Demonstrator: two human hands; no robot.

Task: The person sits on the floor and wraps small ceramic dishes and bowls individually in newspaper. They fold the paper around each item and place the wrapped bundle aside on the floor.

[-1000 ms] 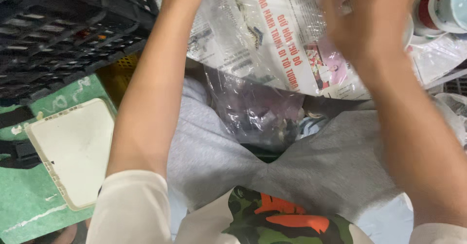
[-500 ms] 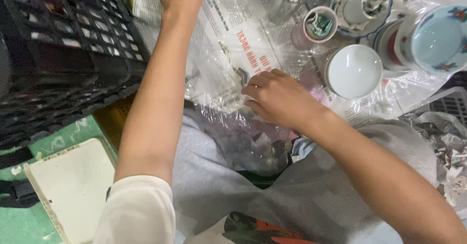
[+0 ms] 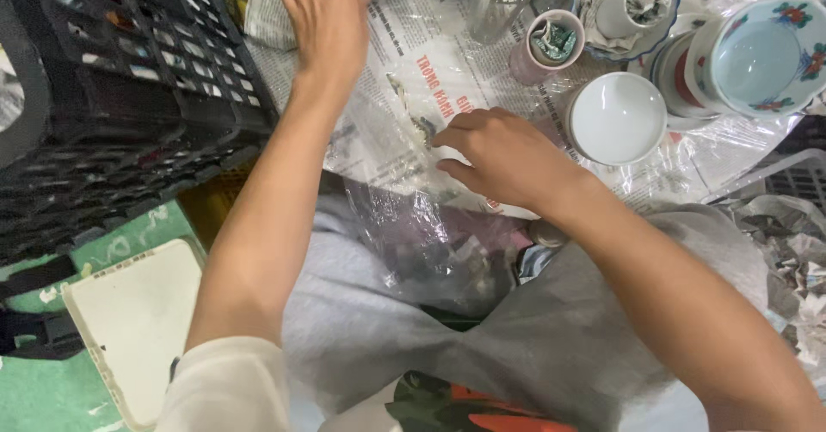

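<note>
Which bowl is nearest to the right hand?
The plain white bowl, just beside the right hand; the flowered bowl sits farther away.

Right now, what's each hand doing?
Left hand: open, flat on the newspaper.
Right hand: loosely curled, fingertips on clear plastic sheet, holding nothing visible.

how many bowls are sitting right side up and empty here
2. A plain white bowl right of the right hand, and a floral-rimmed bowl at the far right, stacked on other dishes. More may be hidden underneath.
</note>
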